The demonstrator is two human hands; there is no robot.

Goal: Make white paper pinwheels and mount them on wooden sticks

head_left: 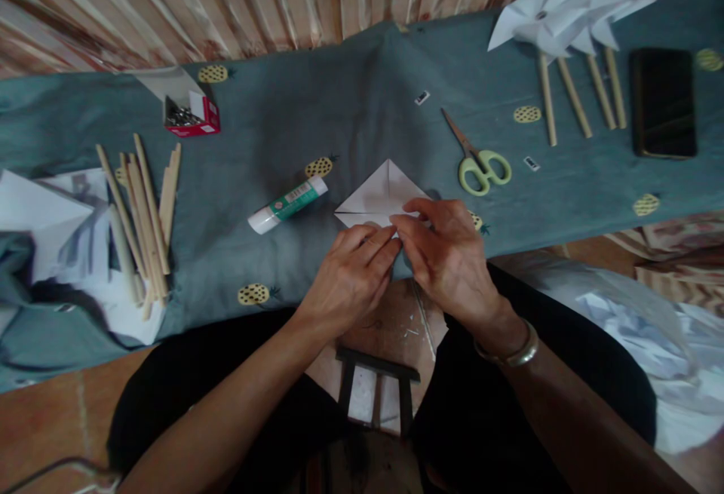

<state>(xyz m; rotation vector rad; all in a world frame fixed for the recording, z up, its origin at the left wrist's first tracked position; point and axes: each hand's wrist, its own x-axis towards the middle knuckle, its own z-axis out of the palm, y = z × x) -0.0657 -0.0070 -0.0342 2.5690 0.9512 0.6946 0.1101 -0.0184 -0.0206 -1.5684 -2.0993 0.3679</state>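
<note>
A white paper square (pixel 373 191), creased with its flaps folded in, lies cornerwise near the front edge of the table. My left hand (pixel 356 268) holds its near side, fingers together and pressed on the paper. Fingers bent, my right hand (pixel 446 249) grips the near right part, its thumb and index finger meeting the left fingertips. The hands cover the paper's near corner. To the left lies a green and white glue stick (pixel 288 205). Scissors (pixel 480 166) with light green handles rest to the right, blades partly apart.
Wooden sticks (pixel 148 215) and white paper sheets (pixel 50 215) lie at the left, behind them a red box (pixel 195 121) of small metal pieces. Paper pinwheels (pixel 557 7) on sticks and a black phone (pixel 663 102) are at the right. A plastic bag (pixel 639 328) stands below.
</note>
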